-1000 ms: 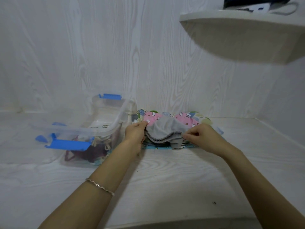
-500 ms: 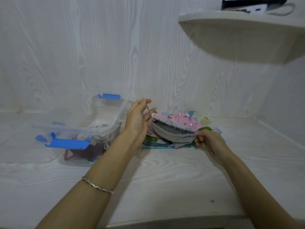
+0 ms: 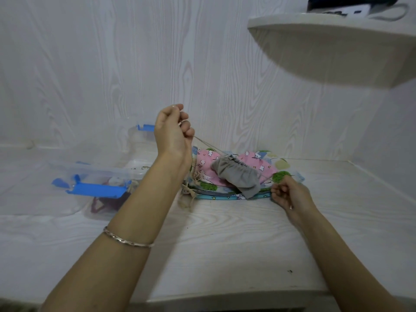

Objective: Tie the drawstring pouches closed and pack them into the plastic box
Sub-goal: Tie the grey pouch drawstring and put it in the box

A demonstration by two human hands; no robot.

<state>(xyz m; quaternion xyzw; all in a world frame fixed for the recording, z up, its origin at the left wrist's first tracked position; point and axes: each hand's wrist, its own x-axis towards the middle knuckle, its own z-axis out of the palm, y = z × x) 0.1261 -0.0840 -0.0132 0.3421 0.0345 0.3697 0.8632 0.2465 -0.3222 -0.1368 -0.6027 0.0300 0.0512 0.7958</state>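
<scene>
A grey drawstring pouch (image 3: 238, 176) hangs just above a stack of patterned pouches (image 3: 254, 164), its mouth gathered tight. My left hand (image 3: 172, 131) is raised to the left and pinches one end of the drawstring (image 3: 207, 144), which runs taut to the pouch. My right hand (image 3: 287, 193), low at the right, grips the other end of the string. The clear plastic box (image 3: 105, 174) with blue latches stands at the left and holds dark red pouches.
A pale wood-grain table (image 3: 225, 244) carries everything, with walls at the back and right. A rounded shelf (image 3: 333, 46) juts out high at the right with a dark object on it. Loose beige cords (image 3: 189, 194) lie beside the stack.
My left hand rose up and left, my right hand drew down and right, pulling the string ends apart. The grey pouch's mouth went from open to cinched.
</scene>
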